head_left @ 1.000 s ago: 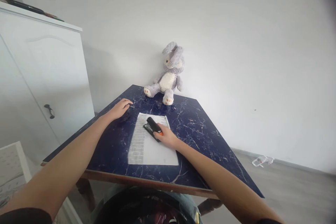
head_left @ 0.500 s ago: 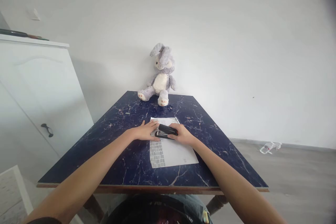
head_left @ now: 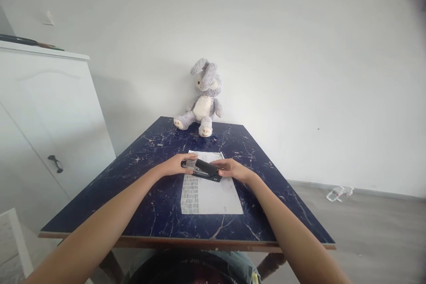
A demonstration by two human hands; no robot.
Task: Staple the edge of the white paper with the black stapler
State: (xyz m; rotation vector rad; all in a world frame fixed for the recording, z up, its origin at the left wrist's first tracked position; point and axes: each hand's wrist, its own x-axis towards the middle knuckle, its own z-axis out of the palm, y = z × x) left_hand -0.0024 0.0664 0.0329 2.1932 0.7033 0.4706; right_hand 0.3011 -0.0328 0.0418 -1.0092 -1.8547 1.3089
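A black stapler (head_left: 203, 169) lies across the far left corner of a white printed sheet (head_left: 213, 188) on the dark blue marbled table (head_left: 149, 204). My left hand (head_left: 175, 164) rests on the sheet's left edge and touches the stapler's front end. My right hand (head_left: 235, 170) grips the stapler's rear end from the right.
A grey plush rabbit (head_left: 203, 100) sits at the table's far edge against the white wall. A white cabinet (head_left: 43, 111) stands to the left. A crumpled plastic bottle (head_left: 337, 193) lies on the grey floor at the right.
My left hand came from the far left of the table to the sheet and the stapler. My right hand turned the stapler and shifted it to the sheet's far left corner.
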